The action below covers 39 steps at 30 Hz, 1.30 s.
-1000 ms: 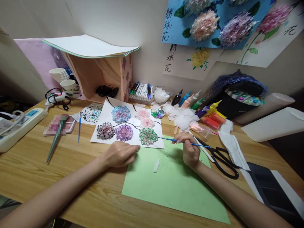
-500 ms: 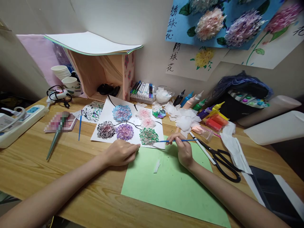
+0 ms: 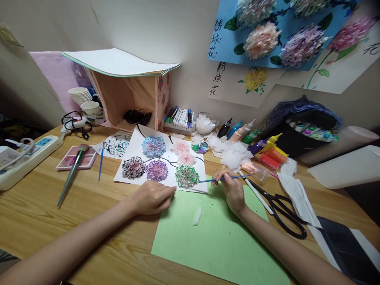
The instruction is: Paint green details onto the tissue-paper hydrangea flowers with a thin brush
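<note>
The right hand (image 3: 233, 190) pinches a thin blue paintbrush (image 3: 225, 179), its tip touching the green tissue flower (image 3: 186, 176) on the white sheet (image 3: 135, 146). The left hand (image 3: 152, 196), fingers curled closed and holding nothing, presses down the sheet's near edge. Colour is being dabbed onto the flower; further dabs call for a light, steady tip. Scissors (image 3: 282, 208) lie right, on the wooden desk (image 3: 35, 206).

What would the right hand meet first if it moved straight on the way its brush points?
Most likely the green flower on the white sheet: the right hand aims the brush leftward, and its tip already looks to be at that flower's edge, though depth is unclear.
</note>
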### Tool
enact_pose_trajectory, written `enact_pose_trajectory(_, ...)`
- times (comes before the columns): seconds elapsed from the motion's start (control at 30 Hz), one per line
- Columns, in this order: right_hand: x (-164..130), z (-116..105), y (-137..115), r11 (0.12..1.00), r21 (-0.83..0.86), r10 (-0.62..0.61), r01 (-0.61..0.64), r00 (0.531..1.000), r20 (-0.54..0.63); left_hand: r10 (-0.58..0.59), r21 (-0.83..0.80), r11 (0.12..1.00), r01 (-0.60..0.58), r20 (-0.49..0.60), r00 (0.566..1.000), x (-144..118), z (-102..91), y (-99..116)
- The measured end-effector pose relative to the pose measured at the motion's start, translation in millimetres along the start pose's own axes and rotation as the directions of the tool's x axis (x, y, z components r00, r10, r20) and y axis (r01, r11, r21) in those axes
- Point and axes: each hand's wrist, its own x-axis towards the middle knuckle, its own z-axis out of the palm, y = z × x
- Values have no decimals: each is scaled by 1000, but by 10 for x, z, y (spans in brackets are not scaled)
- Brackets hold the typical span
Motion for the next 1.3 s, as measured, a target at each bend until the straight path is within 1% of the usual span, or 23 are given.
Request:
enact_pose_trajectory(0.07, -7, -2, 2, 1000, -21, 15, -14, 999, 51, 8, -2, 1000, -8, 3, 1000, 0, 1, 0)
enact_pose_trajectory(0.1, -11, -2, 2, 999, -40, 17, -15, 998, 59, 12, -3, 1000, -12, 4, 1000, 2, 0, 1)
enact_pose_trajectory(0.17, -17, -1, -4, 998, -62, -2, 4, 1000, 22, 16, -2, 1000, -16, 9, 1000, 9, -8, 6)
enact_pose_trajectory(0.23, -17, -4, -11, 998, -49, -36, 35, 999, -30, 16, 4, 1000, -16, 13, 1000, 15, -19, 14)
enact_pose_trajectory(0.27, -16, -6, -14, 998, -39, -44, 42, 999, -32, 20, 6, 1000, -20, 13, 1000, 17, -24, 18)
enact_pose_trajectory(0.37, -8, -14, -17, 998, -66, -12, 14, 999, 36, 33, 17, 999, -34, 14, 999, 16, -32, 25)
enact_pose_trajectory(0.43, -2, -19, -9, 996, -85, 7, -3, 999, 47, 34, 22, 999, -35, 19, 999, 9, -29, 23)
enact_pose_trajectory(0.53, -5, -22, 15, 1000, -19, 3, -3, 1000, -3, 34, 21, 999, -34, 19, 999, -1, -18, 15)
enact_pose_trajectory(0.67, -48, -15, 40, 999, 13, 32, -33, 999, 26, 31, 25, 999, -32, 35, 999, -6, -21, 20)
enact_pose_trajectory(0.73, -47, -31, 21, 1000, 16, 4, -4, 1000, -21, 24, 25, 999, -26, 54, 998, -7, -30, 28)
enact_pose_trajectory(0.8, 23, -70, -36, 998, 6, -54, 55, 990, -127, 21, 22, 1000, -22, 73, 997, -8, -38, 37)
enact_pose_trajectory(0.87, 192, -118, -127, 993, -63, -115, 104, 970, -214, 21, 21, 1000, -23, 82, 996, -9, -40, 44)
enact_pose_trajectory(0.9, 312, -136, -177, 986, -113, -144, 120, 963, -227, 21, 22, 1000, -23, 84, 996, -10, -39, 47)
enact_pose_trajectory(0.93, 449, -145, -223, 977, -167, -168, 134, 964, -208, 19, 23, 1000, -21, 84, 996, -9, -38, 49)
enact_pose_trajectory(1.0, 738, -128, -283, 950, -276, -176, 146, 980, -88, 13, 27, 1000, -15, 77, 997, -8, -34, 50)
enact_pose_trajectory(1.03, 874, -104, -290, 928, -327, -209, 178, 976, -63, 9, 29, 1000, -11, 70, 997, -7, -32, 50)
enact_pose_trajectory(1.1, 1090, -35, -260, 859, -434, -315, 274, 949, -26, 5, 32, 999, -7, 60, 998, -9, -28, 47)
enact_pose_trajectory(1.13, 1164, 3, -230, 820, -484, -344, 306, 939, 10, 5, 31, 999, -7, 58, 998, -12, -26, 45)
enact_pose_trajectory(1.2, 1241, 67, -158, 759, -559, -362, 333, 930, 63, 6, 28, 1000, -8, 60, 998, -21, -20, 41)
enact_pose_trajectory(1.3, 1246, 112, -68, 681, -628, -344, 377, 921, 181, 9, 36, 999, -11, 66, 998, -36, -7, 33)
